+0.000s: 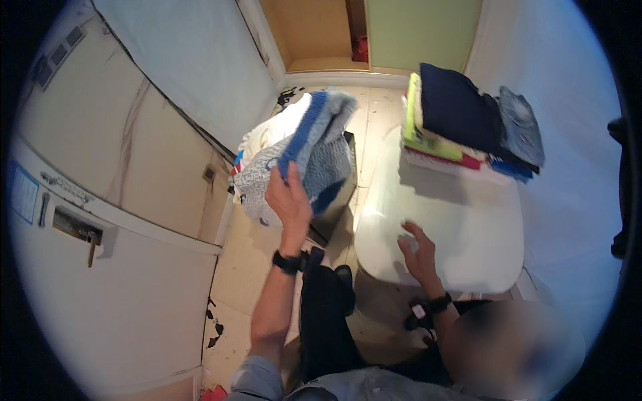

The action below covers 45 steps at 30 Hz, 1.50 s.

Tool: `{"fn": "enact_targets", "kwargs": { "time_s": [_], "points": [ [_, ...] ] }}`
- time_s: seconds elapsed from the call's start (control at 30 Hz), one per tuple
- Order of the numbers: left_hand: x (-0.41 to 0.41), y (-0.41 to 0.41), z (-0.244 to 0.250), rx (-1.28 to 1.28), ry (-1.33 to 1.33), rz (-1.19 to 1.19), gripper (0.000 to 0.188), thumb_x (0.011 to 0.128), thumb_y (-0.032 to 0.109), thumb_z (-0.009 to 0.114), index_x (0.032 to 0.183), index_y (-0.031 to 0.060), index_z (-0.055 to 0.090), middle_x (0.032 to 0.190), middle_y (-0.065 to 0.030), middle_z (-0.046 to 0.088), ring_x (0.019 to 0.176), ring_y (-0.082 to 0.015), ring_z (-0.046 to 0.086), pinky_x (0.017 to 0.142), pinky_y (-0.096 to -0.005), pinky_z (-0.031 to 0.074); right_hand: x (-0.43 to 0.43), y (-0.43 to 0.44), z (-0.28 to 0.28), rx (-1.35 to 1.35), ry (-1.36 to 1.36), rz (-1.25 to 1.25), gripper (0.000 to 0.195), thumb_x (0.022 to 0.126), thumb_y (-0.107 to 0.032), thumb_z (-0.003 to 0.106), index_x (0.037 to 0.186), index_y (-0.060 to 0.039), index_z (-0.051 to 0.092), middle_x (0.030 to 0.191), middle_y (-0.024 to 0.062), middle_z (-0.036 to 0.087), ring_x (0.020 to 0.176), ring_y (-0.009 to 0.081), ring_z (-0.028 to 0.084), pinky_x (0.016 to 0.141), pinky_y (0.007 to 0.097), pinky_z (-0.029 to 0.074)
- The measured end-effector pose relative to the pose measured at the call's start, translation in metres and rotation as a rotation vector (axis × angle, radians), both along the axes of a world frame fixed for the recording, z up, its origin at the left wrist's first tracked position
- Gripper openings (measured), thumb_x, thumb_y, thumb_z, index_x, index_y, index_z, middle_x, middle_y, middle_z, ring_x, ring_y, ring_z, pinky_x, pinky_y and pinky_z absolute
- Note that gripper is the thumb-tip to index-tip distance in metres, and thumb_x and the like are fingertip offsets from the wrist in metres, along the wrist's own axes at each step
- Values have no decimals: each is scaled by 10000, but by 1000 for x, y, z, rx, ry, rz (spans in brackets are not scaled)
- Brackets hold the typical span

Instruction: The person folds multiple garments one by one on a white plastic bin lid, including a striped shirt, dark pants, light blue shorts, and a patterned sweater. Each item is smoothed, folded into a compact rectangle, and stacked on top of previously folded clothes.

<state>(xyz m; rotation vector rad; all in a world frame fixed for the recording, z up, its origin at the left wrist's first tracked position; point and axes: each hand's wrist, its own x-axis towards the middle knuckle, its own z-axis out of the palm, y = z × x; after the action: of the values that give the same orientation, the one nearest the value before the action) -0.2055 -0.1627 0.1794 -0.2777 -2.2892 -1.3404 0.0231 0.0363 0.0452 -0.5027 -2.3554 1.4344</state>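
My left hand (291, 198) grips the blue edge of a grey and blue knitted garment (321, 150), which it holds over a pile of clothes at the left. Beside and partly under the knit lies a white garment (286, 123). A dark box (336, 213) stands beneath these clothes. My right hand (419, 250) is over the near left part of a white table (481, 240), its fingers apart and nothing in them. At the table's far end sits a stack of folded clothes, with a navy garment (456, 105) and blue denim (521, 125) on top and a yellow-green one (414, 120) lower down.
A white door with a metal handle (91, 245) is at the left. Beyond the floor stands an open wooden cupboard (316, 30) with a green panel (424, 32). White sheeting (567, 210) hangs along the right side. Dark scraps (215, 331) lie on the floor by the door.
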Motion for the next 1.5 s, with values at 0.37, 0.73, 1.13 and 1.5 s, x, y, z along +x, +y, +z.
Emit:
{"fn": "enact_targets", "kwargs": {
  "time_s": [0.37, 0.73, 1.13, 1.5],
  "points": [
    [344, 28, -53, 24, -69, -1046, 304, 845, 96, 747, 1117, -29, 698, 1288, -153, 658, 1104, -353, 668, 951, -388, 540, 188, -50, 49, -1304, 432, -213, 297, 954, -168, 687, 1202, -9, 646, 1115, 92, 682, 968, 205, 672, 830, 363, 570],
    [203, 82, -144, -505, 140, -915, 591, 864, 420, 780, 1219, -40, 672, 1399, -210, 582, 1258, -362, 576, 1023, -453, 483, 246, 13, 23, -1115, 489, -446, 315, 924, 15, 630, 1238, 32, 638, 1106, 150, 725, 955, 278, 722, 866, 414, 598],
    [256, 67, -185, -529, 237, -945, 586, 740, 397, 870, 1148, 6, 716, 1491, -220, 435, 1402, -438, 362, 1110, -544, 331, 236, 39, 64, -898, 381, -396, 400, 878, 72, 666, 1274, 23, 643, 1122, 96, 729, 1007, 197, 696, 935, 345, 557],
    [243, 87, -156, 220, -980, -1582, 877, 785, 476, 836, 1444, 19, 483, 1596, -144, 395, 1464, -355, 371, 1207, -510, 295, 226, 70, 188, -294, 452, 376, 508, 618, -20, 823, 1109, 67, 728, 1090, 150, 751, 1018, 221, 686, 971, 337, 501]
  ]
}}
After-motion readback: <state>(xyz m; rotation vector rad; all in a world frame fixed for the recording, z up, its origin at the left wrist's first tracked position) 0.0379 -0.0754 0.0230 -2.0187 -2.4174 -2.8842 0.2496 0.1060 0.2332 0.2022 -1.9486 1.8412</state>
